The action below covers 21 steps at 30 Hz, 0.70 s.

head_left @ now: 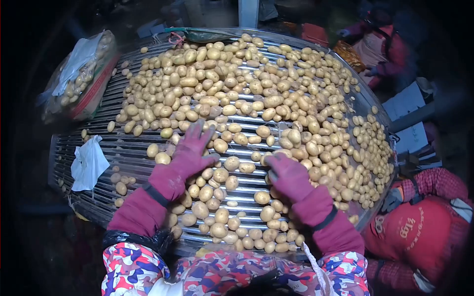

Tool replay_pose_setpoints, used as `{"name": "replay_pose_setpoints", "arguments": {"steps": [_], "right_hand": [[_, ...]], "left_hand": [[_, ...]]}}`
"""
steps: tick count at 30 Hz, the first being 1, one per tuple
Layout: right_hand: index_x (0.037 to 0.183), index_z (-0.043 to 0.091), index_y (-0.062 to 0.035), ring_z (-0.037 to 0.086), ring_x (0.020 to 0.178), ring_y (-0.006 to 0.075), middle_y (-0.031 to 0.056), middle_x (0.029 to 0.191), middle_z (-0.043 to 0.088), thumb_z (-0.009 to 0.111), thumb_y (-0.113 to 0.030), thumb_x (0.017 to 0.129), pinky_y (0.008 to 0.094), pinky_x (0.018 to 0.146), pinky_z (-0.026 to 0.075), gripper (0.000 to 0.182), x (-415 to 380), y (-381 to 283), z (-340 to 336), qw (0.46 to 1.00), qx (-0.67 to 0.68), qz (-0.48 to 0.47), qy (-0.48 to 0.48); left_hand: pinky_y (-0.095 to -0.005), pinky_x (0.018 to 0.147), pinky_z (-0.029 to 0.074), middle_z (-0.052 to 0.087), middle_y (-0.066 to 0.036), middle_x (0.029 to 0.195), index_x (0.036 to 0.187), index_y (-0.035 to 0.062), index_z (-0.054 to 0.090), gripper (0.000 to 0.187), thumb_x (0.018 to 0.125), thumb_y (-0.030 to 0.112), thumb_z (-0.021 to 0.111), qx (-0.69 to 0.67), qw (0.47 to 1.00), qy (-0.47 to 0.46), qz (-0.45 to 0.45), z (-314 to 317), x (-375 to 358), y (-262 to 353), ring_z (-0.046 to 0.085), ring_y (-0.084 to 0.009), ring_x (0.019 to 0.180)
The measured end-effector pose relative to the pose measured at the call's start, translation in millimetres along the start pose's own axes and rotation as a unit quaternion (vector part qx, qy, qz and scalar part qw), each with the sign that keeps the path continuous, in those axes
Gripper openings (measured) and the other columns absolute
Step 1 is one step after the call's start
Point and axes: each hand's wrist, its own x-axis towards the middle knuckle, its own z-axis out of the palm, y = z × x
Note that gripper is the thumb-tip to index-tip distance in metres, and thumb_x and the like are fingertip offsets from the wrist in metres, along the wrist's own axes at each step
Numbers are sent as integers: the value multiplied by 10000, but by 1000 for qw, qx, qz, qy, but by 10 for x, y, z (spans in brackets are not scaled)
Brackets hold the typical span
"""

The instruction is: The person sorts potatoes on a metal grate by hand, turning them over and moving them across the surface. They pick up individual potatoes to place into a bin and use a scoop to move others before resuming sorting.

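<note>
Many pale yellow potatoes [205,209] lie over a slatted metal sorting table [131,153]. My left hand [192,148], in a magenta glove with grey fingertips, rests on potatoes left of the middle. Its fingers are spread and nothing is gripped. To the right, my right hand [286,176] wears a matching glove and touches the edge of a potato heap. Its thumb and forefinger are apart, with no potato visible between them; the other fingers are partly hidden. Between my hands, potatoes and bare slats show.
A filled potato bag [81,74] stands at the table's left edge, near a white cloth [90,163]. One person [380,49] is at the far right; another person in a red apron [419,229] works at the near right. Cardboard pieces [412,138] stand beside the right rim.
</note>
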Motion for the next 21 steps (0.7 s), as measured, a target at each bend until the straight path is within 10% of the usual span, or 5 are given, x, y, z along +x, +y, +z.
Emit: {"name": "replay_pose_setpoints", "arguments": {"steps": [2, 8, 12, 14, 21], "right_hand": [[1325, 530, -154, 682, 857, 293, 89, 1389, 533, 640, -153, 800, 449, 692, 534, 536, -262, -70, -55, 990, -66, 44, -116], [1334, 535, -181, 671, 842, 287, 107, 1348, 542, 664, -100, 741, 449, 669, 533, 613, -713, -121, -99, 982, -139, 116, -58], [1381, 519, -158, 660, 891, 349, 148, 1358, 524, 667, -140, 785, 471, 710, 541, 614, -1234, -555, -72, 990, 27, 124, -66], [1440, 459, -148, 663, 936, 370, 173, 1372, 505, 657, -180, 829, 476, 752, 551, 643, -1625, -799, 165, 997, 71, 18, -31], [1478, 400, -146, 692, 888, 331, 171, 1420, 483, 725, -329, 821, 454, 703, 560, 755, -1929, -1117, 280, 979, 34, 122, -161]], "left_hand": [[-536, 1139, 336, 269, -209, 1599, 1547, 202, 339, 918, 782, 521, 734, 17, 998, -56, 26, -19, 9, 255, 271, -438, 1465], [-492, 1056, 434, 395, -201, 1515, 1512, 155, 385, 894, 775, 549, 699, -9, 980, -66, 189, 182, -63, 746, 408, -399, 1376], [-683, 1046, 315, 360, -173, 1540, 1514, 159, 376, 906, 778, 583, 692, 43, 962, -99, 251, 256, -278, 1041, 378, -399, 1382], [-665, 1091, 269, 338, -178, 1561, 1522, 159, 365, 920, 778, 587, 694, 54, 949, -108, 292, 209, -514, 1039, 347, -411, 1407], [-671, 1125, 220, 407, -159, 1500, 1502, 157, 389, 859, 822, 620, 635, 41, 888, -170, 425, -38, -1373, 716, 374, -389, 1392]]}}
